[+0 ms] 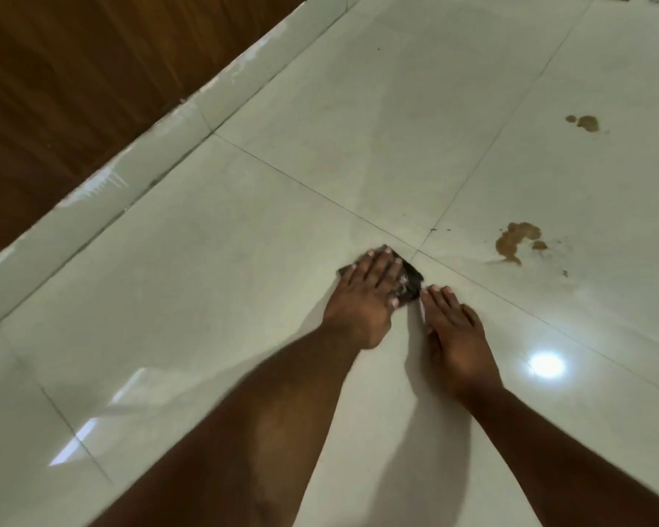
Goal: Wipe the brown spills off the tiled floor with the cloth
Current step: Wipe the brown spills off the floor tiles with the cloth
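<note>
The left hand presses the dark cloth flat on the tiled floor, fingers straight. The right hand rests flat beside it, holding nothing. Two brown spills remain: the nearer spill and the farther spill.

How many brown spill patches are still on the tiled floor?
2: a larger brown spill patch right of the hands, and a smaller brown spill patch farther away. More may lie outside view.
</note>
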